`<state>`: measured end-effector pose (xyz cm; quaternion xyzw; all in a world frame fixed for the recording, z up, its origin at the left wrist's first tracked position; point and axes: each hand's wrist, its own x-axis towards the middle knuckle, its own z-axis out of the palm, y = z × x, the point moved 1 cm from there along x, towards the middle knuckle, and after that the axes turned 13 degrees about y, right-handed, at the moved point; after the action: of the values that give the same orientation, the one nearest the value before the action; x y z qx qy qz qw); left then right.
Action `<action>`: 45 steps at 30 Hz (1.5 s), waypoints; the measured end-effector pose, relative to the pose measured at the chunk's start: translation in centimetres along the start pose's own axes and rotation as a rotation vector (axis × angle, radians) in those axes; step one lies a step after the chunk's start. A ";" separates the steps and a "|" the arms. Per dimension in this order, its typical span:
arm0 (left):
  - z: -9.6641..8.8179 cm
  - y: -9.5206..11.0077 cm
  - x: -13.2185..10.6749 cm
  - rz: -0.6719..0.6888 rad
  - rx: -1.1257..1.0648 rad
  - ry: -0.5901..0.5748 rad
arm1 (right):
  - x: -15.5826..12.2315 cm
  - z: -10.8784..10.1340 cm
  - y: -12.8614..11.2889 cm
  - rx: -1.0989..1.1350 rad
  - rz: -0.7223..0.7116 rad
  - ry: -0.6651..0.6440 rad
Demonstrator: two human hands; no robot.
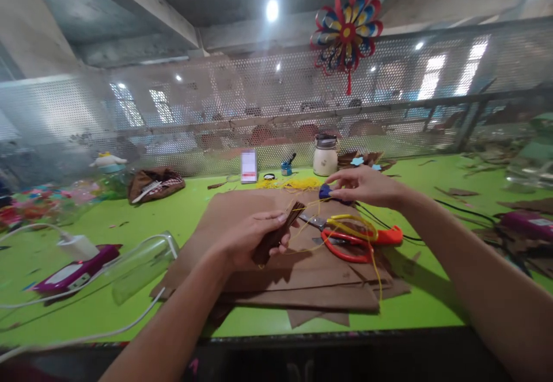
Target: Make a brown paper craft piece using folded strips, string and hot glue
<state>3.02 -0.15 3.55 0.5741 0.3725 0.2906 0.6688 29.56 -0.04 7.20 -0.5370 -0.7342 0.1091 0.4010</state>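
Nothing here can be read from where I stand. Beyond the stack of brown sheets [302,298], a small white-and-pink card [249,166] stands upright on the table [173,215]; it carries bands of print, too blurred to make out. Well to the right of the stack, a purple device [529,223] bears a pale label whose lettering is too small to tell. Left of the stack, a purple gadget [71,275] shows a pale panel, also illegible.
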 end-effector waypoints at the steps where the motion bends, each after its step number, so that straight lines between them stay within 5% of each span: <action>1: 0.0 -0.1 0.1 -0.015 -0.008 -0.005 | 0.0 0.2 0.0 -0.042 -0.018 0.053; 3: 0.1 -0.3 0.2 -0.051 -0.026 -0.013 | -0.2 1.0 -0.6 -0.043 -0.070 0.113; 8: 0.2 -0.1 0.0 -0.060 -0.067 -0.008 | -1.4 3.5 -3.0 0.173 -0.025 0.012; 10: 0.2 0.2 -0.1 -0.038 -0.086 -0.008 | -1.7 3.9 -3.6 0.163 -0.015 0.177; 14: 0.0 0.6 -0.1 -0.022 -0.153 -0.021 | -2.1 3.6 -4.4 0.167 -0.142 0.720; 16: -0.1 0.5 0.0 -0.033 -0.176 -0.042 | -2.3 3.9 -4.6 0.199 -0.143 0.641; 21: 0.0 0.3 0.3 -0.025 -0.187 -0.050 | -2.6 5.6 -4.8 0.310 -0.009 0.038; 25: 0.3 0.4 0.2 -0.025 -0.182 -0.059 | -2.5 4.1 -4.6 0.285 -0.006 -0.215; 31: 1.2 0.1 -0.2 -0.085 -0.116 -0.096 | -1.6 1.2 -3.3 0.309 -0.067 0.005; 40: 1.7 -0.2 -0.5 -0.086 -0.094 -0.170 | -0.8 3.2 -1.6 0.362 0.038 0.016; 45: 1.4 -0.2 -0.2 -0.082 -0.096 -0.137 | -1.1 2.9 -2.4 0.483 -0.001 0.137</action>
<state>4.02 -1.11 3.48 0.5443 0.3346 0.2404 0.7308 25.97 -1.21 6.21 -0.4313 -0.6582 0.2443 0.5667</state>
